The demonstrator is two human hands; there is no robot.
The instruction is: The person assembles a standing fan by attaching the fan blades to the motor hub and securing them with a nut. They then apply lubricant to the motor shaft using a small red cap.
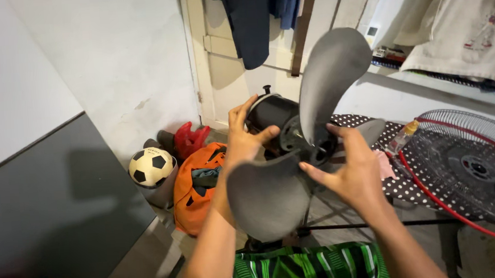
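Far left, a soccer ball [151, 166] and an orange bag [195, 186] sit on the floor by the wall. My left hand [242, 136] grips the black fan motor [273, 111], fingers spread over its housing, while the grey fan blade [295, 153] sits on the motor's front. My right hand [351, 171] is open wide, fingertips touching the blade hub, with the wire fan guard [476, 169] lying further right.

From my head camera I see my own two arms, bare from the elbows down, with no sleeves, watch, rings or gloves. My left hand [241, 136] and right hand [351, 169] are uncovered. Below them sit my glossy shorts [309, 268], bright green with black and white stripes.
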